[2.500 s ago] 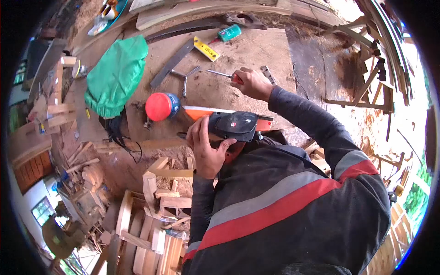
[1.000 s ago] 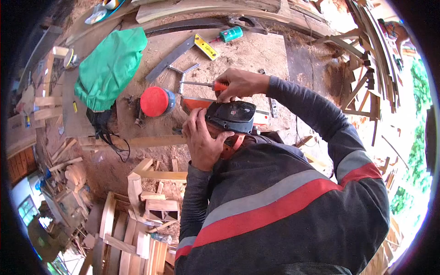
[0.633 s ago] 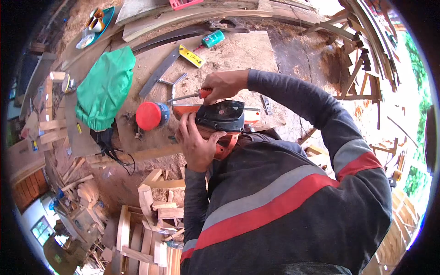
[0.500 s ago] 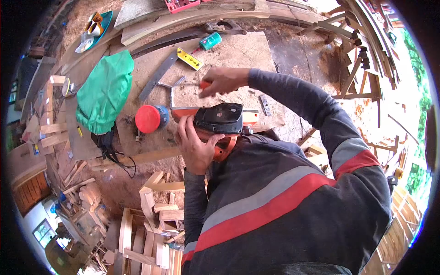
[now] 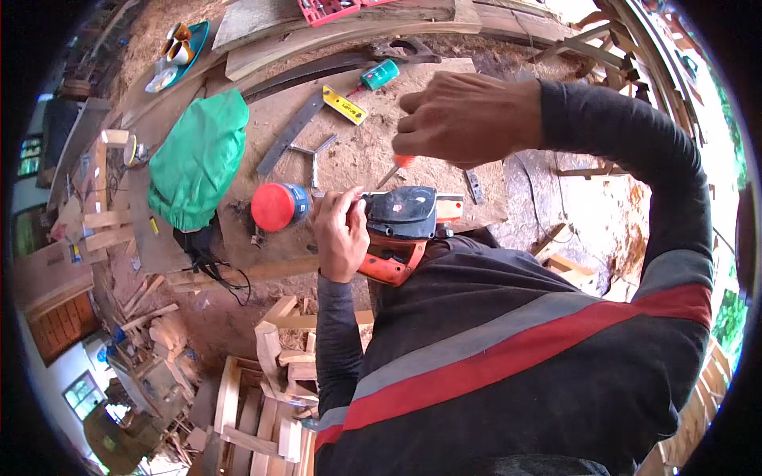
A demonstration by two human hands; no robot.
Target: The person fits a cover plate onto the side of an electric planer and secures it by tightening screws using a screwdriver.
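Orange-and-black power tool (image 5: 386,268) sits at edge of sawdust-covered wooden bench (image 5: 353,151); black plastic cover (image 5: 403,205) on, no removal visible. Right hand (image 5: 470,119) closed round red-handled metal screwdriver (image 5: 402,161), tip near tool, contact unclear. Left hand (image 5: 341,236): fingers curled at tool's end, grip unclear.

Power tool casing (image 5: 403,206) — smooth plastic

Beyond the power tool (image 5: 403,210), the right hand (image 5: 468,119) hides most of the screwdriver handle (image 5: 403,161); farther beyond, the top edge crops a red case (image 5: 329,11). The left hand (image 5: 340,234) covers the power tool's left end.
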